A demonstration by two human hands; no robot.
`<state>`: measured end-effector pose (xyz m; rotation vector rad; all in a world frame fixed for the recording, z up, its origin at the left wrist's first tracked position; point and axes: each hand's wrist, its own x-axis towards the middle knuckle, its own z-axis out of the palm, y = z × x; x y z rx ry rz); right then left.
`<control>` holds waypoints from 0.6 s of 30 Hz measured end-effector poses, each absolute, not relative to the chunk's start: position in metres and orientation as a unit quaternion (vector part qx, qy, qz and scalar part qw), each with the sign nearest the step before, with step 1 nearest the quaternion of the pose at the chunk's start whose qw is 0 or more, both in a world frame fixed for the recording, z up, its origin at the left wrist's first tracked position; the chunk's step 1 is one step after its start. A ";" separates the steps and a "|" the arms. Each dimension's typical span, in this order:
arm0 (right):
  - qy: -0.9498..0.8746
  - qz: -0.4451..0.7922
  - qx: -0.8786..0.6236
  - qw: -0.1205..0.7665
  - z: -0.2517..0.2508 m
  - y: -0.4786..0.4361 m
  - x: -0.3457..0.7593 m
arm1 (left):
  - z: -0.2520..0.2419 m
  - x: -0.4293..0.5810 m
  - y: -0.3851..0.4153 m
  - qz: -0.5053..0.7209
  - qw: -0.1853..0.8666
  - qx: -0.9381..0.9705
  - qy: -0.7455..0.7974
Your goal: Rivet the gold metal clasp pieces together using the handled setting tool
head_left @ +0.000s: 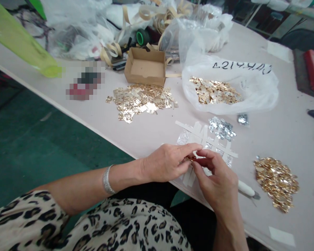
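My left hand (167, 162) and my right hand (217, 177) meet at the near edge of the pale table (277, 139). Together their fingertips pinch a small gold metal piece (190, 158). Both hands are closed on it. Just beyond my fingers lie white paper strips (199, 130) with small clear packets. A silver bracelet (107, 179) circles my left wrist.
A heap of flat gold plates (141, 101) lies before a small open cardboard box (146, 66). A white plastic bag (230, 87) holds more gold plates. Silver pieces (221, 128) and a pile of gold buttons (276, 181) lie at right, a white-handled tool (247, 190) beside my right hand.
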<state>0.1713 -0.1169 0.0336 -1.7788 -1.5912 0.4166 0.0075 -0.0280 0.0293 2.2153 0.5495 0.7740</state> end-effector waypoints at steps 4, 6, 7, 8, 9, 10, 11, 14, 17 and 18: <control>-0.621 0.176 -0.678 0.352 0.035 -0.120 0.175 | 0.027 0.005 -0.028 0.290 0.402 0.840 0.224; -0.627 0.175 -0.680 0.338 0.037 -0.121 0.175 | 0.025 0.004 -0.028 0.285 0.436 0.823 0.227; -0.628 0.175 -0.681 0.334 0.038 -0.121 0.175 | 0.025 0.004 -0.029 0.283 0.458 0.812 0.227; -0.629 0.175 -0.680 0.333 0.040 -0.121 0.176 | 0.024 0.004 -0.030 0.286 0.475 0.801 0.227; -0.628 0.178 -0.680 0.333 0.041 -0.121 0.176 | 0.024 0.005 -0.030 0.290 0.485 0.793 0.227; -0.628 0.183 -0.679 0.333 0.042 -0.121 0.176 | 0.023 0.005 -0.031 0.295 0.489 0.789 0.228; -0.627 0.189 -0.678 0.333 0.043 -0.120 0.176 | 0.023 0.005 -0.031 0.299 0.490 0.786 0.230; -0.623 0.207 -0.675 0.336 0.042 -0.118 0.178 | 0.021 0.007 -0.031 0.298 0.527 0.761 0.234; -0.643 0.181 -0.672 0.319 0.041 -0.117 0.179 | 0.021 0.008 -0.029 0.278 0.569 0.738 0.234; -0.656 0.160 -0.669 0.310 0.041 -0.117 0.178 | 0.021 0.009 -0.028 0.274 0.565 0.742 0.234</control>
